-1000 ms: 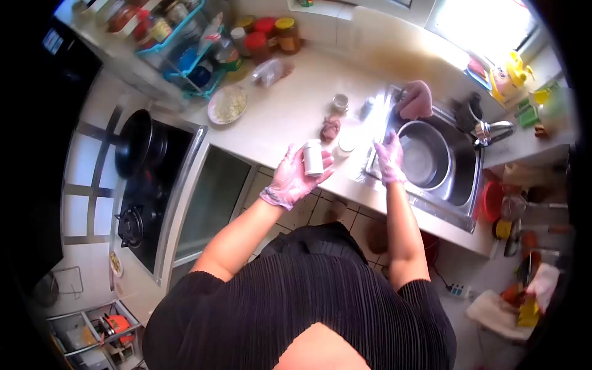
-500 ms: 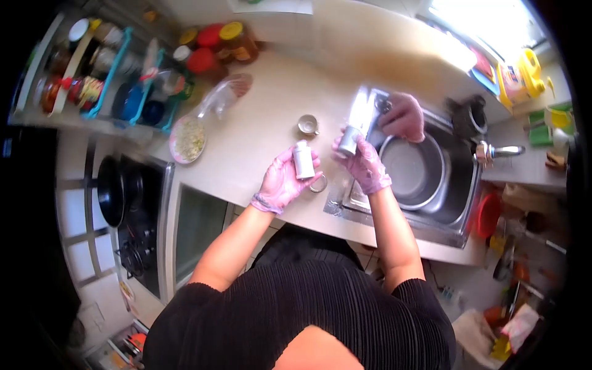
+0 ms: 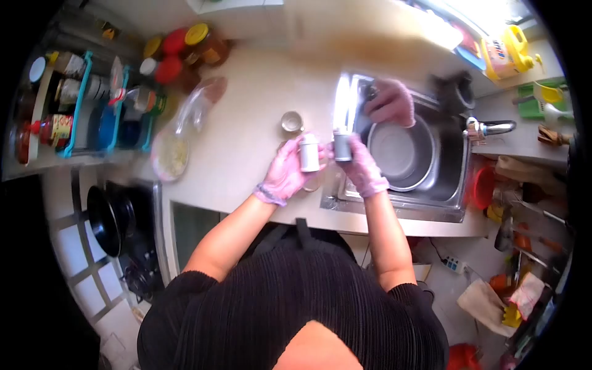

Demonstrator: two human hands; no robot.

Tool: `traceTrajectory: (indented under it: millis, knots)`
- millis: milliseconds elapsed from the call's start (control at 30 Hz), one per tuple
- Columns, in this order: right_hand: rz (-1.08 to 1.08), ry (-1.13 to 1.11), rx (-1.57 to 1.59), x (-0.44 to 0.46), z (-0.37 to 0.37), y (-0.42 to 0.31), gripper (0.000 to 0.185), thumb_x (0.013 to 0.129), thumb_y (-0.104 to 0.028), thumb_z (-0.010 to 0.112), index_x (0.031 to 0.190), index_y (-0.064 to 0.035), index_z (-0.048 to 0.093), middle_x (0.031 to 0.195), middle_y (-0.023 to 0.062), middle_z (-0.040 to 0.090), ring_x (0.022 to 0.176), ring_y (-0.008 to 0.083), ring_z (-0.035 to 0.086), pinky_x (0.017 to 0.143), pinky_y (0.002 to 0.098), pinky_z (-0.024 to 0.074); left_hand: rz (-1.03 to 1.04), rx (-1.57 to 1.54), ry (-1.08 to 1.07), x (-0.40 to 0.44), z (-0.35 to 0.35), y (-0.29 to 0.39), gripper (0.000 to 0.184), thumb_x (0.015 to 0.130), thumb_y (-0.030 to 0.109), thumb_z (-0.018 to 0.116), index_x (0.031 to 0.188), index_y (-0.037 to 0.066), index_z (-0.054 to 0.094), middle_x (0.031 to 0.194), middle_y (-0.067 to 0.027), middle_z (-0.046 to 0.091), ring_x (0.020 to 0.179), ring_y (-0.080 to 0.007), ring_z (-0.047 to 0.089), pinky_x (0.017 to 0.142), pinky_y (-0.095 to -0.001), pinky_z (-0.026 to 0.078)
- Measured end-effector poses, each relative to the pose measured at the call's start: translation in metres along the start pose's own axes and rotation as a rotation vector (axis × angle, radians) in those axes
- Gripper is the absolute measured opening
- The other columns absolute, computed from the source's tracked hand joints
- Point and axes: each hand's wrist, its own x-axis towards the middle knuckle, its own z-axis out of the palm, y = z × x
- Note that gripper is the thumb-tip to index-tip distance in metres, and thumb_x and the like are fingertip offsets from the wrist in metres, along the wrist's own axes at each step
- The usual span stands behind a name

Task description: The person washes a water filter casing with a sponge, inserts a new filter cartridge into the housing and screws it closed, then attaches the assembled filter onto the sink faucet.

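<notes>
My left hand (image 3: 285, 169), in a clear plastic glove, holds a small white bottle (image 3: 309, 154) upright over the counter. Close beside it on the right, my right hand (image 3: 362, 165), gloved too, grips a grey cylindrical container (image 3: 343, 147). The two containers are a short gap apart. Just beyond my left hand, a small round cup (image 3: 291, 122) stands on the counter. A round glass-like rim (image 3: 313, 184) shows partly beneath my left hand.
At the right, the sink (image 3: 453, 191) holds a metal basin (image 3: 401, 154), with a pink cloth (image 3: 392, 103) at its back edge. Left are a plate of chopped food (image 3: 171, 157), lidded jars (image 3: 206, 44) and a bottle rack (image 3: 77, 105). A black pan (image 3: 103, 221) sits on the stove.
My right hand has moved from beside the sink to near my left hand, and has taken hold of the grey container. The view has shifted, and the white bottle remains in my left hand.
</notes>
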Motion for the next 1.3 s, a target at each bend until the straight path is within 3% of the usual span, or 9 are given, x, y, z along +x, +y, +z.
traceTrajectory:
  millis: [133, 200, 367, 567, 633, 700, 767, 1000, 1300]
  knots:
    - [-0.458, 0.375, -1.796, 0.025, 0.033, -0.011, 0.022, 0.091, -0.022, 0.050, 0.103, -0.0050, 0.059, 0.081, 0.0083, 0.065, 0.076, 0.0200, 0.065, 0.066, 0.0340, 0.0538, -0.009, 0.109, 0.033, -0.009, -0.019, 0.007, 0.047, 0.102, 0.023, 0.039, 0.144, 0.002, 0.032, 0.135, -0.0196, 0.049, 0.122, -0.0320, 0.052, 0.106, -0.0533, 0.042]
    - [-0.501, 0.476, -2.076, 0.045, 0.045, -0.004, 0.015, 0.085, -0.010, 0.051, 0.093, -0.0060, 0.063, 0.078, 0.0100, 0.068, 0.075, 0.0236, 0.069, 0.062, 0.0373, 0.0550, -0.041, 0.075, 0.143, -0.017, -0.020, 0.019, 0.044, 0.101, 0.022, 0.046, 0.141, 0.006, 0.039, 0.129, -0.0171, 0.054, 0.117, -0.0294, 0.056, 0.102, -0.0511, 0.046]
    - [-0.564, 0.475, -1.935, 0.061, 0.033, 0.024, 0.019, 0.088, -0.020, 0.054, 0.104, -0.0113, 0.061, 0.102, 0.0101, 0.066, 0.099, 0.0263, 0.062, 0.087, 0.0436, 0.0468, -0.093, 0.080, 0.011, -0.026, -0.028, 0.031, 0.046, 0.098, 0.018, 0.049, 0.141, 0.005, 0.040, 0.117, -0.0183, 0.053, 0.112, -0.0314, 0.054, 0.098, -0.0493, 0.047]
    - [-0.785, 0.529, -1.509, -0.034, 0.054, -0.017, 0.016, 0.077, -0.022, 0.069, 0.079, -0.0064, 0.064, 0.093, 0.0135, 0.064, 0.093, 0.0338, 0.062, 0.079, 0.0449, 0.0498, -0.170, 0.029, 0.018, -0.026, -0.014, 0.031, 0.045, 0.095, 0.022, 0.056, 0.135, 0.004, 0.046, 0.107, -0.0121, 0.052, 0.099, -0.0237, 0.053, 0.086, -0.0390, 0.049]
    - [-0.865, 0.568, -1.647, -0.037, 0.020, -0.010, 0.018, 0.083, -0.017, 0.062, 0.097, -0.0072, 0.066, 0.116, 0.0157, 0.063, 0.109, 0.0345, 0.059, 0.089, 0.0464, 0.0474, -0.226, -0.015, 0.022, -0.017, -0.014, 0.032, 0.043, 0.095, 0.024, 0.055, 0.133, 0.004, 0.048, 0.105, -0.0120, 0.056, 0.096, -0.0230, 0.056, 0.084, -0.0391, 0.050]
    - [-0.520, 0.563, -1.790, -0.069, -0.001, -0.004, 0.065, 0.084, -0.017, 0.063, 0.144, -0.0137, 0.039, 0.153, 0.0189, 0.031, 0.138, 0.0383, 0.034, 0.110, 0.0531, 0.0310, -0.241, 0.047, 0.038, -0.008, -0.019, 0.029, 0.043, 0.096, 0.026, 0.056, 0.131, 0.003, 0.049, 0.101, -0.0115, 0.058, 0.090, -0.0217, 0.059, 0.080, -0.0372, 0.053]
    - [-0.169, 0.498, -1.704, -0.129, 0.011, -0.035, 0.081, 0.078, -0.023, 0.072, 0.149, -0.0145, 0.032, 0.155, 0.0199, 0.027, 0.140, 0.0387, 0.031, 0.111, 0.0524, 0.0305, -0.249, 0.043, 0.089, -0.010, -0.014, 0.026, 0.044, 0.097, 0.026, 0.057, 0.133, 0.004, 0.045, 0.099, -0.0105, 0.058, 0.080, -0.0195, 0.061, 0.072, -0.0325, 0.056]
    - [-0.354, 0.945, -1.461, -0.235, -0.131, -0.026, 0.059, 0.080, -0.040, 0.073, 0.128, -0.0084, 0.060, 0.136, 0.0164, 0.052, 0.122, 0.0331, 0.051, 0.105, 0.0402, 0.0415, -0.139, 0.030, 0.161, -0.009, -0.003, 0.007, 0.048, 0.094, 0.043, 0.060, 0.125, 0.008, 0.052, 0.085, -0.0058, 0.056, 0.068, -0.0153, 0.056, 0.061, -0.0277, 0.053]
    - [-0.979, 1.801, -1.342, -0.416, -0.221, -0.115, 0.028, 0.086, -0.015, 0.067, 0.110, -0.0010, 0.064, 0.107, 0.0181, 0.065, 0.097, 0.0359, 0.063, 0.089, 0.0428, 0.0510, -0.002, 0.098, 0.035, -0.010, 0.020, -0.039, 0.039, 0.098, 0.041, 0.054, 0.119, 0.008, 0.054, 0.084, -0.0063, 0.056, 0.069, -0.0183, 0.056, 0.063, -0.0331, 0.054]
